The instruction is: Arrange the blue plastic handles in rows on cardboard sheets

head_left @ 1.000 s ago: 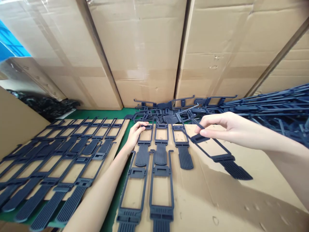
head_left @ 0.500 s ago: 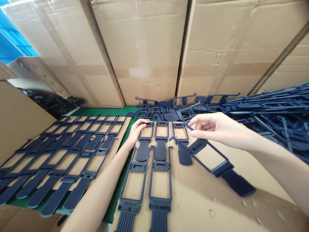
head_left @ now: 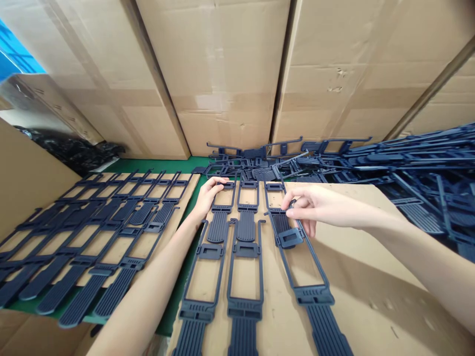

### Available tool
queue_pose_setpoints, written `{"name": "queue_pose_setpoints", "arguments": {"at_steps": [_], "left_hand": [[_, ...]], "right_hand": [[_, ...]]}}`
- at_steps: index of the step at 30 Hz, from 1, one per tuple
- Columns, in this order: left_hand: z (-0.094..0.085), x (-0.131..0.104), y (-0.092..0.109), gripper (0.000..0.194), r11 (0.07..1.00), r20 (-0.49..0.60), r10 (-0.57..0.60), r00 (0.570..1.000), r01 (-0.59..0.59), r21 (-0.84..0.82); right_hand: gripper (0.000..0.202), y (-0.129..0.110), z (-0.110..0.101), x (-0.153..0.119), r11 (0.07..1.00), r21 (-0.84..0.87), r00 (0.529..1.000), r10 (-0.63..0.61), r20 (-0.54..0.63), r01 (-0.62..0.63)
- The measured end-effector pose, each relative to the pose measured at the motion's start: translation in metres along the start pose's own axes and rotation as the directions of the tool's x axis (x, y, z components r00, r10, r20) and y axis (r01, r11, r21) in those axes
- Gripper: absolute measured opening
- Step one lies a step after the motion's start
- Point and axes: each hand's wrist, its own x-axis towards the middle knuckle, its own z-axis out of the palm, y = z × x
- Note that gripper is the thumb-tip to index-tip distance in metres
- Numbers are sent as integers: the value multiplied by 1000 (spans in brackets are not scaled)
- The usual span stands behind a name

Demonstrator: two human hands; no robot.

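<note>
In the head view my right hand (head_left: 311, 207) pinches the hooked upper end of a dark blue plastic bracket (head_left: 313, 291), which has a rectangular opening and a ribbed tongue. This bracket slants over the cardboard sheet (head_left: 359, 306), its top overlapping the ribbed tongue of another bracket (head_left: 274, 194). My left hand (head_left: 211, 195) rests at the sheet's far left, fingers closed at the side rail of a like bracket (head_left: 223, 198). To the left of the held piece lie two more near-row brackets (head_left: 245, 296), side by side.
A second cardboard sheet (head_left: 187, 195) on the left carries two rows of the same brackets. Loose brackets (head_left: 426, 153) are heaped at the back and right. Large cardboard boxes (head_left: 222, 74) stand behind the green tabletop (head_left: 163, 165), with a black plastic bag (head_left: 81, 155) at back left.
My right hand has brought the held bracket down and turned it closer to lengthwise, beside the near-row brackets. My left hand stays at the same bracket. The view has shifted slightly.
</note>
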Motion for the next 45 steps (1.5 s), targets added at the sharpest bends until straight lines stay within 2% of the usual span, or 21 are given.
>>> {"name": "queue_pose_setpoints", "arguments": {"at_steps": [4,7,10,19,23,26,29,32,36,45], "left_hand": [[0,0,0,17,1000,3,-2,1000,2,0],[1,0,1,16,1000,9,-4,1000,5,-14],[1,-1,1,16,1000,12,-7,1000,7,-23],[1,0,0,16,1000,1,-5,1000,5,-15],[1,-1,-1,17,999,3,-14,1000,14,-36],[1,-1,0,17,999,2,-17,1000,17,-37],[2,-1,1,17,1000,-3,-12,1000,12,-19],[2,-1,2,17,1000,-1,-4,1000,4,-1],[2,0,1,17,1000,1,6,1000,-6,0],[1,1,-2,16,1000,-1,3,1000,-3,1]], "right_hand": [[32,5,-4,-1,998,51,995,19,102,-24],[32,7,-7,-4,995,44,964,73,254,-87],[31,9,-6,-4,993,27,943,104,317,-118],[38,16,1,1,988,74,958,112,264,-135],[39,16,2,-3,982,-88,948,183,260,-165],[35,10,3,-11,953,-278,971,172,167,-121],[29,3,6,-20,871,-492,999,15,45,9],[23,2,14,-25,727,-684,998,-65,20,61],[14,2,27,-29,574,-815,992,-125,10,80],[21,2,38,-35,501,-861,989,-144,18,89]]}}
